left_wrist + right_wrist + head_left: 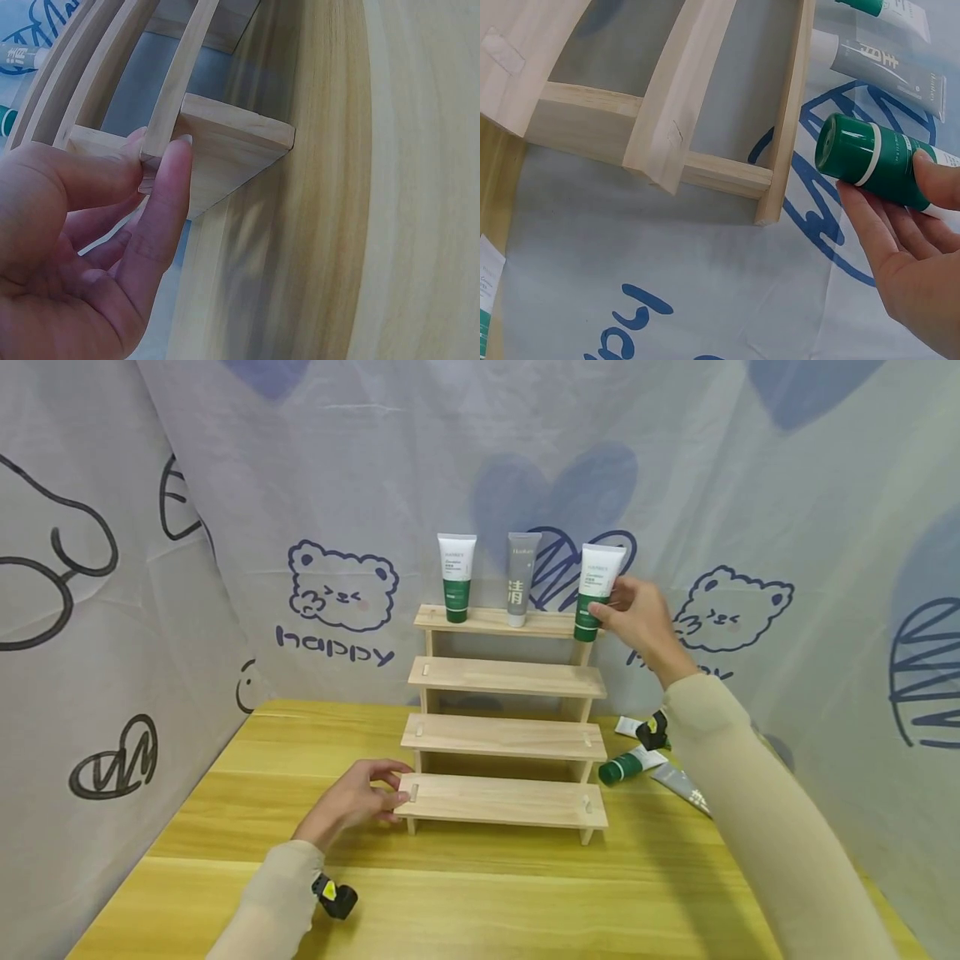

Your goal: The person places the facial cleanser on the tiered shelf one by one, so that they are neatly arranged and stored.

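A four-step wooden display rack [502,675] stands on the table. My left hand [358,800] pinches the left end of its lowest shelf; in the left wrist view, thumb and fingers [161,202] grip the board's end. My right hand [641,614] holds a white and green squeeze tube [598,578], cap down, at the right end of the top shelf. In the right wrist view the tube's green cap [844,146] is apart from the shelf edge. Another white and green tube [456,568] stands at the top shelf's left, and a grey tube [519,577] near its middle.
To the right of the rack, several tubes lie on the table, among them a green and white tube [628,766] and a grey tube [681,787]. Behind the rack hangs a printed curtain [345,493]. The yellow wooden table [465,893] extends in front.
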`<state>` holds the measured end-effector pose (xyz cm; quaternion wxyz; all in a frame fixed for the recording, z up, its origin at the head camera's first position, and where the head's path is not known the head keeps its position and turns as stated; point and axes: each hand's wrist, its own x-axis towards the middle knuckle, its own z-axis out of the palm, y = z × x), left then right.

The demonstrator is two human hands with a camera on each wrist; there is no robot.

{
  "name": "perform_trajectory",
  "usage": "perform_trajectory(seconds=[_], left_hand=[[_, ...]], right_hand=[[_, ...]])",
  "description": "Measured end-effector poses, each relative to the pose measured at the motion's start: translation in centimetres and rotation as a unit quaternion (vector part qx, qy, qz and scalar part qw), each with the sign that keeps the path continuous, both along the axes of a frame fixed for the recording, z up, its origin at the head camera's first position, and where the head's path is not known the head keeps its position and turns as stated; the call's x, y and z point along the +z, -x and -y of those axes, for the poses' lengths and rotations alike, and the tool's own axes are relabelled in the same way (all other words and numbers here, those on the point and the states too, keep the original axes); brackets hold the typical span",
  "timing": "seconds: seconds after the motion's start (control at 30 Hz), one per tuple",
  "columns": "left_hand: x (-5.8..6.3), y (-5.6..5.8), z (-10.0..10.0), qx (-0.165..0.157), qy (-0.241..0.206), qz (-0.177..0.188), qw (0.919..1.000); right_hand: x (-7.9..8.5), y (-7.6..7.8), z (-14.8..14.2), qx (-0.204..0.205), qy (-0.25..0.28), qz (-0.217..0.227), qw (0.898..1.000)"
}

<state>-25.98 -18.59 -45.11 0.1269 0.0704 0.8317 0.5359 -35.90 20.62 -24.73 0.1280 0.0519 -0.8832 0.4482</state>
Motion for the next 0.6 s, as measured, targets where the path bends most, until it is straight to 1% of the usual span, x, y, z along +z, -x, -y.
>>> perform_trajectory(seconds=[0.27, 0.6], left_hand=[[0.0, 0.0, 0.0, -0.002, -0.003, -0.001, 1.0000], [-0.1, 0.0, 0.1, 0.000, 0.001, -0.001, 1.0000]], right_hand=[[0.2, 0.8, 0.6, -0.006, -0.004, -0.012, 1.000], [0.2, 1.7, 1.5, -0.002, -0.002, -0.023, 1.000]])
